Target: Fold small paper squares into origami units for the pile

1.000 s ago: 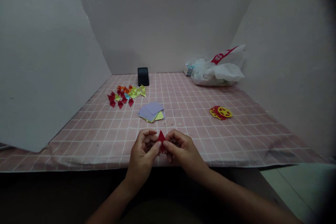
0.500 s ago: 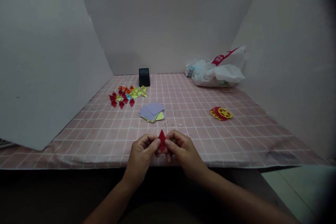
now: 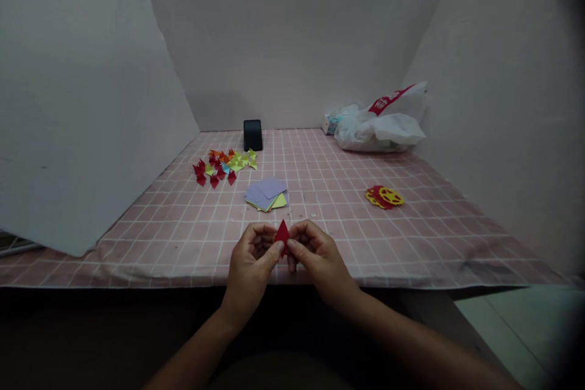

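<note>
A small piece of folded red paper (image 3: 282,233), pointed at the top, is pinched between my two hands just above the table's front edge. My left hand (image 3: 253,259) grips its left side, thumb on the near face. On the other side, my right hand (image 3: 319,256) has its thumb against the lower part of the paper. Both thumbs nearly meet, hiding much of the lower end. Beyond my hands lies a stack of square paper sheets (image 3: 267,192), purple on top with yellow and green below. Several folded paper pieces (image 3: 223,164) in red, orange, yellow and blue stand farther left.
A dark phone (image 3: 253,134) leans at the back. A white plastic bag (image 3: 379,128) and a small box (image 3: 329,124) are at the back right. Red and yellow cut-out discs (image 3: 386,197) lie on the right of the checked tablecloth (image 3: 329,183). White panels surround the table.
My hands have risen slightly with the red paper. The thumbs have come closer together over its lower part, and its upper point shows wider. The view has shifted a little.
</note>
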Action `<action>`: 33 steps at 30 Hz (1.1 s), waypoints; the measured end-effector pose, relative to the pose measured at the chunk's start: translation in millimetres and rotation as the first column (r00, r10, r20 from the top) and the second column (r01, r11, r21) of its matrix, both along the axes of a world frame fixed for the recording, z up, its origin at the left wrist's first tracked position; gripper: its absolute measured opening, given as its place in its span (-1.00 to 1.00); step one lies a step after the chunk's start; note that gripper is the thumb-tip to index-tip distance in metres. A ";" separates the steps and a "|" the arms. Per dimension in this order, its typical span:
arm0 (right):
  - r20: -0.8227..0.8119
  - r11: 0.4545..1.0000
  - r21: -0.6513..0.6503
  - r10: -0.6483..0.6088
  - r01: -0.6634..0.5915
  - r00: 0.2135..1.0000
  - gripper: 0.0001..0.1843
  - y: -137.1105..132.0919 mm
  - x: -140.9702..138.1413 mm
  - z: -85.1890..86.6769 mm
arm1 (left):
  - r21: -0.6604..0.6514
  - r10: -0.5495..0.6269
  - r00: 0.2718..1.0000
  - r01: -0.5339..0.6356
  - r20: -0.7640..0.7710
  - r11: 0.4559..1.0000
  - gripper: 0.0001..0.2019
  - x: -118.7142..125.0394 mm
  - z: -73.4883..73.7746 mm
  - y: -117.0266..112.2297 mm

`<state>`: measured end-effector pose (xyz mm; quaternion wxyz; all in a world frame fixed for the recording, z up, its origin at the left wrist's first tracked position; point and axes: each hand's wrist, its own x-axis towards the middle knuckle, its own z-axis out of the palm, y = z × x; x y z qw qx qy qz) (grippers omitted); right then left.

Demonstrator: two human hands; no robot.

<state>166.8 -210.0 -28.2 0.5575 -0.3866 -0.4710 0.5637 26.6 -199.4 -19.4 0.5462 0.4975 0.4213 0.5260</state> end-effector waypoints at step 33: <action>-0.207 0.990 -0.114 0.053 -0.078 0.977 -0.76 -3.4 -1.5 -2.2 | 0.543 0.183 0.950 -0.018 -0.251 0.839 -0.87 -6.1 -11.6 -4.8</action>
